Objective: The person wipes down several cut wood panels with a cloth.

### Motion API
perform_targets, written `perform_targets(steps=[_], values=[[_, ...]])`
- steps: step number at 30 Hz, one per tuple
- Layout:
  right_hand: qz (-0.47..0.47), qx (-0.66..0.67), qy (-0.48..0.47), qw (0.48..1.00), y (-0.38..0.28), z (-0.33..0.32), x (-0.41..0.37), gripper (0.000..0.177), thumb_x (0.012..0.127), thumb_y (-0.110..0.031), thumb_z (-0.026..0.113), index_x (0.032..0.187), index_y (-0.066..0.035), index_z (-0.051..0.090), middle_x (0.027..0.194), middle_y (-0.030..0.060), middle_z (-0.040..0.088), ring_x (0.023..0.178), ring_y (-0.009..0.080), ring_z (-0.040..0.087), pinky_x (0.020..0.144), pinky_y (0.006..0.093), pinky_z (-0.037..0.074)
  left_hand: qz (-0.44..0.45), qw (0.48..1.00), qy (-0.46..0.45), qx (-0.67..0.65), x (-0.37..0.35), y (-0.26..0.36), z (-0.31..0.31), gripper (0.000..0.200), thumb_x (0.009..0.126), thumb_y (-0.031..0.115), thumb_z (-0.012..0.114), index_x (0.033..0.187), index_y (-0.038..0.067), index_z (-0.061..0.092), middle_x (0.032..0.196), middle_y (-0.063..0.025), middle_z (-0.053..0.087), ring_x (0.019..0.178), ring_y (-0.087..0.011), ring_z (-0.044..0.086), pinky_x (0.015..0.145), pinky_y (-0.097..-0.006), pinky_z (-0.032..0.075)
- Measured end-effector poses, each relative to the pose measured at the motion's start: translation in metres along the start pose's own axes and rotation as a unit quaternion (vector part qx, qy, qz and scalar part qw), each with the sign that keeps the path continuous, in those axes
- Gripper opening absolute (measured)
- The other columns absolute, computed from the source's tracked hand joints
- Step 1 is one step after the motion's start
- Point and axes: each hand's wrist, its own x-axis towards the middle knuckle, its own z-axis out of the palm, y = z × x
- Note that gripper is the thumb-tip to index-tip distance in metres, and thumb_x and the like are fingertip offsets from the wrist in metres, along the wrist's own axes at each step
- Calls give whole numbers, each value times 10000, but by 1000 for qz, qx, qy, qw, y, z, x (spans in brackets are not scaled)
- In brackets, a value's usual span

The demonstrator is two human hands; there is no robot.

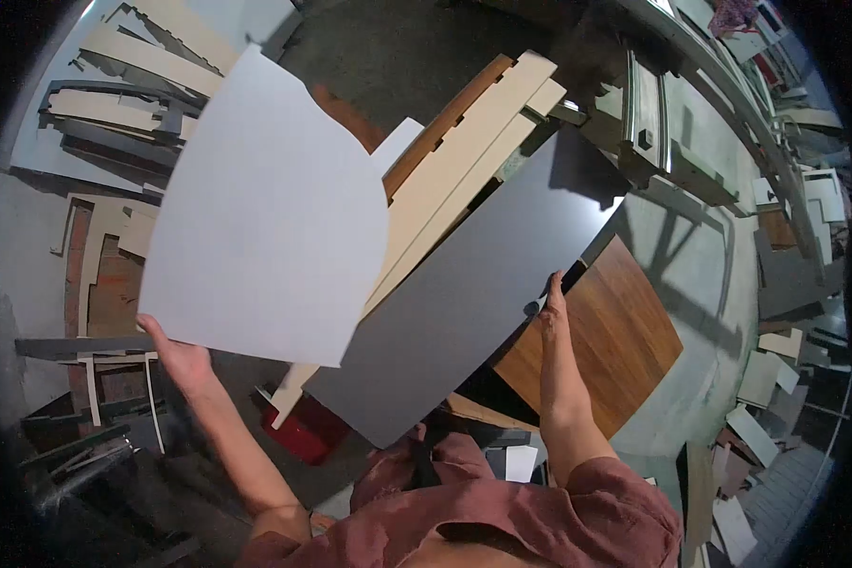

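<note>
White sheet (pixel 265 208) pinched at its lower corner by the left hand (pixel 178 358); right hand (pixel 551 305) curls over the grey board (pixel 464 293) edge, above a brown board (pixel 615 341).

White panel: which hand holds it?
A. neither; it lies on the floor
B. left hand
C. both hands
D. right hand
B: the left hand grips the white panel at its lower corner, while the right hand holds the grey panel by its edge.

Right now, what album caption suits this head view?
Left hand holds up a white sheet while the right hand grips a grey panel over a brown wooden board.
</note>
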Motion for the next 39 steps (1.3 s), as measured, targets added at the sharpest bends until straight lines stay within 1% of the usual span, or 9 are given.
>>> perform_targets(steps=[8, 11, 15, 22, 25, 28, 33, 34, 39], values=[[16, -48, -35, 998, -20, 21, 17, 767, 749, -635, 376, 1181, -2, 411, 1178, 126, 443, 1043, 264, 428, 850, 387, 360, -116, 993, -27, -6, -26, -75, -1, 618, 808, 475, 439, 1208, 12, 349, 1238, -93, 386, 1130, -222, 367, 939, -357, 298], [-19, -560, 169, 811, -44, 28, 9, 674, 776, -591, 347, 876, 28, 594, 948, 235, 560, 931, 367, 517, 803, 414, 396, -180, 982, -39, -38, -30, -127, -9, 633, 801, 477, 451, 1216, 13, 338, 1247, -102, 374, 1141, -234, 354, 943, -365, 293], [-57, -659, 218, 717, -80, 41, -24, 616, 771, -569, 363, 893, -17, 609, 943, 237, 561, 913, 373, 529, 776, 434, 413, -237, 968, -40, -72, -46, -177, 10, 619, 799, 453, 474, 1219, 19, 334, 1251, -109, 365, 1136, -246, 353, 938, -376, 295], [-165, -415, 218, 868, -111, 1, -55, 611, 790, -534, 372, 916, 29, 572, 885, 213, 579, 853, 362, 537, 748, 406, 386, -283, 947, -86, -121, -41, -270, 15, 617, 799, 444, 482, 1234, 44, 307, 1232, -91, 379, 1121, -240, 376, 914, -379, 328], [-262, -334, 242, 873, -98, 1, -116, 573, 822, -500, 362, 764, 35, 557, 667, 119, 557, 712, 237, 539, 654, 367, 393, -293, 943, -96, -125, -36, -294, 4, 595, 802, 435, 485, 1233, 63, 314, 1229, -87, 383, 1129, -236, 367, 920, -374, 326], [-97, -290, 98, 947, -80, 8, -189, 538, 832, -459, 390, 704, 38, 549, 625, 78, 541, 563, 175, 486, 531, 322, 379, -311, 939, -124, -77, -28, -302, 1, 616, 814, 476, 431, 1245, 57, 296, 1251, -85, 364, 1143, -242, 354, 927, -383, 318], [-64, -416, 24, 907, 41, -37, -234, 509, 809, -446, 401, 627, 24, 474, 542, 116, 447, 526, 193, 441, 528, 361, 359, -369, 918, -128, -68, -3, -304, 0, 684, 813, 559, 316, 1266, 50, 268, 1293, -90, 317, 1167, -255, 327, 948, -390, 287], [-38, -431, 7, 902, 49, -33, -249, 421, 830, -393, 426, 614, -31, 425, 599, 9, 393, 618, 118, 355, 560, 295, 340, -378, 918, -104, -53, -1, -297, 5, 709, 810, 584, 278, 1271, 46, 260, 1305, -93, 301, 1176, -257, 316, 957, -388, 274], [-91, -490, 17, 866, 76, -27, -302, 430, 800, -405, 431, 787, 21, 490, 751, 194, 532, 706, 309, 495, 643, 377, 378, -411, 909, -51, -46, 2, -297, 5, 704, 816, 578, 267, 1279, 47, 248, 1310, -97, 293, 1189, -253, 299, 977, -384, 243]])
